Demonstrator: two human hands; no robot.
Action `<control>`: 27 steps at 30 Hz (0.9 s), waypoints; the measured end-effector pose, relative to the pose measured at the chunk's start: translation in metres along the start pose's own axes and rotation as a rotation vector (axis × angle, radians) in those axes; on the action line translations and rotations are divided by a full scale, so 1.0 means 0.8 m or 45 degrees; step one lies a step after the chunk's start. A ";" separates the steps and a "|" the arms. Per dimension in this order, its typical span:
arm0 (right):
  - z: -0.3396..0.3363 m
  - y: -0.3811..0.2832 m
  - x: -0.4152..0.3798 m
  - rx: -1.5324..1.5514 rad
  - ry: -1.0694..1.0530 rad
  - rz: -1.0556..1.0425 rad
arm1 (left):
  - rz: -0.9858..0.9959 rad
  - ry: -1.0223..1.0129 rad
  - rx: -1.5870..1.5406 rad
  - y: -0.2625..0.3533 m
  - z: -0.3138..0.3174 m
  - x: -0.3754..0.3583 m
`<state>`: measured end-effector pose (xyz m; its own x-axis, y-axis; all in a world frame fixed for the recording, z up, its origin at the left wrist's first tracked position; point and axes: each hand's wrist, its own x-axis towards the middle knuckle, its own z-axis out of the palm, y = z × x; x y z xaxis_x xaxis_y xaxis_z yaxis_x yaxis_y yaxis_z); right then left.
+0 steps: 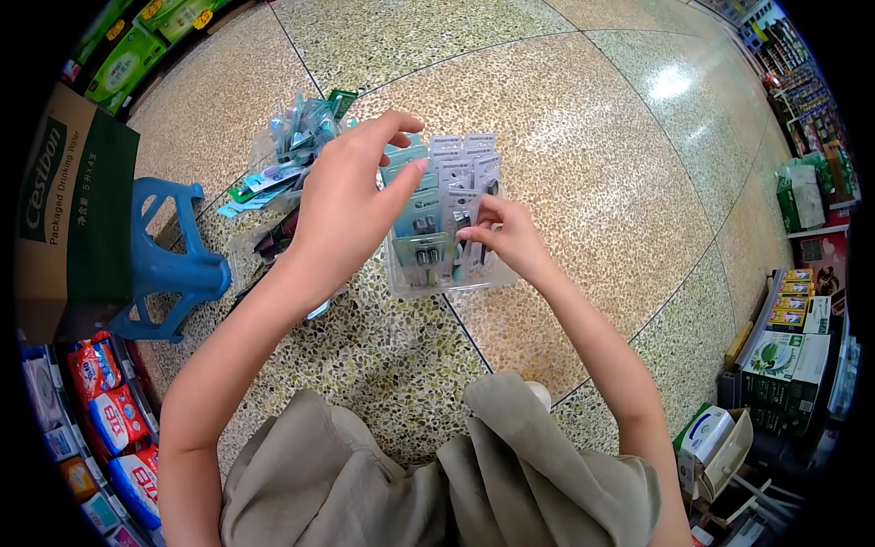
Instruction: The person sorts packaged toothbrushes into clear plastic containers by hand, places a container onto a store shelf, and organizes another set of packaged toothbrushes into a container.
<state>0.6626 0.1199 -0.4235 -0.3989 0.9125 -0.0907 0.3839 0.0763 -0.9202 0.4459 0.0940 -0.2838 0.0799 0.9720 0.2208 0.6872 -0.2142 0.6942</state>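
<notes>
A clear plastic bin stands on the floor in front of me, filled with upright carded packs. On its left side are teal cards bearing small dark metallic items; on its right are grey cards. My right hand pinches the edge of a front grey carded pack between thumb and fingers. The small dark item on that card is too small to name. Above the bin's left side, my left hand hovers with thumb and fingers apart, holding nothing. Its fingers partly cover the rear teal cards.
Left of the bin lies a loose pile of packaged goods. A blue plastic stool and a carton stand farther left. Shelves with red packets line the left edge; boxed goods line the right. My knees are close in front.
</notes>
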 end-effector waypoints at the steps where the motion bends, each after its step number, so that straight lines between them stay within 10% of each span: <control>1: 0.002 0.004 0.000 -0.064 0.013 0.000 | 0.003 -0.005 0.003 -0.002 0.001 0.000; 18: 0.003 0.011 -0.012 0.009 0.501 -0.169 | -0.068 -0.087 -0.092 -0.032 -0.005 -0.033; 27: -0.048 0.098 -0.022 -0.166 0.268 0.228 | -0.859 -0.200 -0.781 -0.071 0.055 -0.105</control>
<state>0.7317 0.1252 -0.4795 -0.1390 0.9784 -0.1532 0.5414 -0.0545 -0.8390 0.4314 0.0288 -0.3720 -0.0702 0.9019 -0.4262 0.1244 0.4319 0.8933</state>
